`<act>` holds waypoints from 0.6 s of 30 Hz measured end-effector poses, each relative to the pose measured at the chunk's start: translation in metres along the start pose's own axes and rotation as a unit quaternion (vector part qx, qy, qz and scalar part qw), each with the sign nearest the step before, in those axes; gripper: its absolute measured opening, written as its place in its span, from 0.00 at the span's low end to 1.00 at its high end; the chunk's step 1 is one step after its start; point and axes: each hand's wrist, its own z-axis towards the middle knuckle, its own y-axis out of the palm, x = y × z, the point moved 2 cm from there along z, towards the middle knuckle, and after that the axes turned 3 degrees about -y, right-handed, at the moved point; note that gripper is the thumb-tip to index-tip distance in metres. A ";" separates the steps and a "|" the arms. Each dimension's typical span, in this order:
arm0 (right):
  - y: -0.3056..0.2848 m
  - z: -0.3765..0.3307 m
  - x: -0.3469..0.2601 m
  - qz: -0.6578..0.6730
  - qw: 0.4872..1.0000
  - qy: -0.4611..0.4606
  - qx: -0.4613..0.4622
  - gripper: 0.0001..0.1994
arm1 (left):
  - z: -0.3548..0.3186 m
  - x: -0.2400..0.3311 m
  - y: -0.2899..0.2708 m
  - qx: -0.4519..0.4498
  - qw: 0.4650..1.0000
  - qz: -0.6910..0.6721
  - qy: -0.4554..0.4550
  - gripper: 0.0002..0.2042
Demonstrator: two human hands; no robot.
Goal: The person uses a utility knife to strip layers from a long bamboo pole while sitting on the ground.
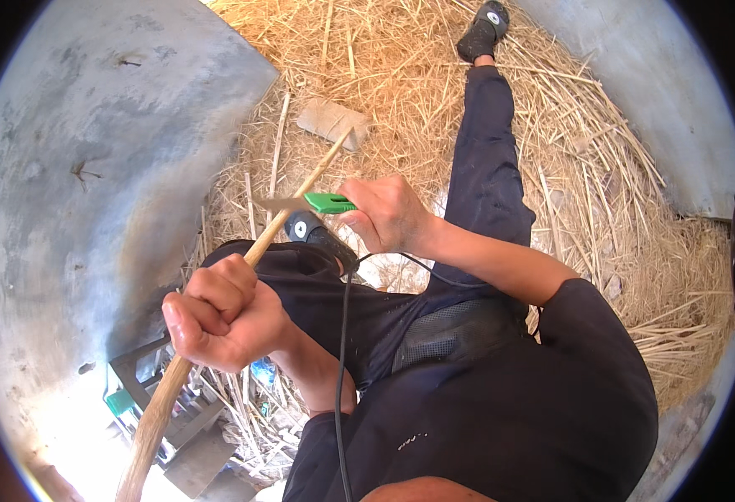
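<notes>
A long, pale wooden stick (160, 403) slants from the lower left up toward the middle, its narrower end farthest from me. My left hand (232, 316) is closed round its middle, fingers wrapped over the wood. In my right hand (390, 215) is a green-handled utility knife (330, 203), gripped by the handle with the thumb along its side. The knife's blade points left and lies across the stick, beyond my left hand; whether its edge touches the wood I cannot tell.
Straw and thin shavings (401, 109) cover the floor, with a flat block (330, 122) among them. A grey wall (116, 125) stands at the left, another (643, 92) at the right. A black cable (343, 376) hangs before me. A wooden frame (137, 368) stands lower left.
</notes>
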 end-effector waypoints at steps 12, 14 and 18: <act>-0.007 0.002 -0.022 0.023 0.999 -0.041 0.018 0.15 | 0.000 0.005 0.001 0.049 0.999 0.021 -0.005 0.20; 0.013 -0.007 0.015 -0.041 0.998 -0.023 -0.030 0.17 | -0.001 0.005 0.007 0.033 0.999 0.026 -0.004 0.20; 0.033 0.001 0.064 -0.100 0.971 0.163 -0.145 0.22 | 0.007 0.002 0.006 0.037 0.999 0.027 0.008 0.20</act>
